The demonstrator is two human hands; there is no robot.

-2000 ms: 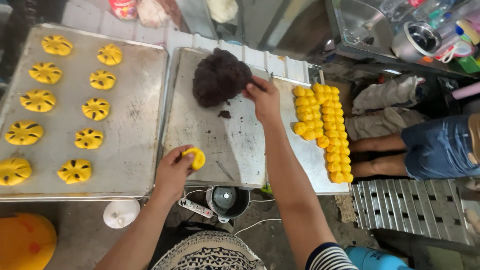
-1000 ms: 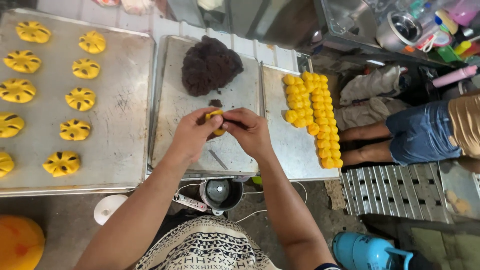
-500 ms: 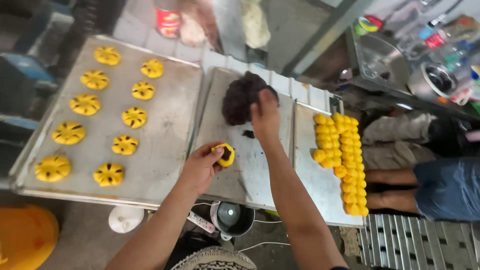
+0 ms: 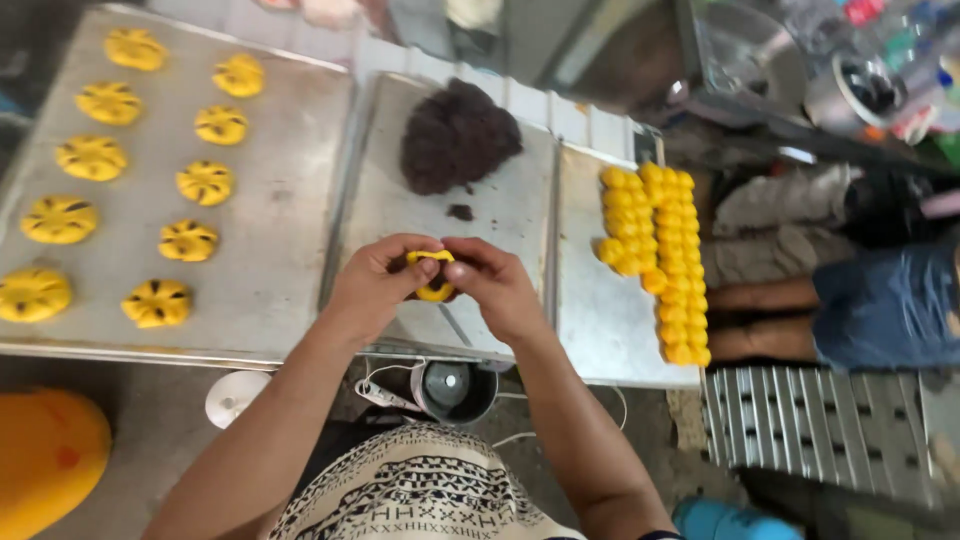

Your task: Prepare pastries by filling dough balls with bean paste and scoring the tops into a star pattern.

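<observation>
Over middle steel tray (image 4: 400, 215), left hand (image 4: 375, 285) and right hand (image 4: 495, 285) grips pinching yellow dough piece (image 4: 433, 275), dark filling mound (image 4: 455, 135) beyond

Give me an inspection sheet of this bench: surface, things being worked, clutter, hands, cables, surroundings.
Surface: three flat metal trays side by side.
Job's things: small yellow dough piece pinched between both hands; dark brown filling mound on the middle tray; rows of plain yellow dough balls on the right tray; finished yellow flower-shaped pastries on the left tray.
Clutter: dark crumb below the mound.
Hands: left hand and right hand meet around the dough piece.
Cables: thin white cord under the bench edge.
Surroundings: another person's legs in blue shorts at right; orange round object lower left.
</observation>
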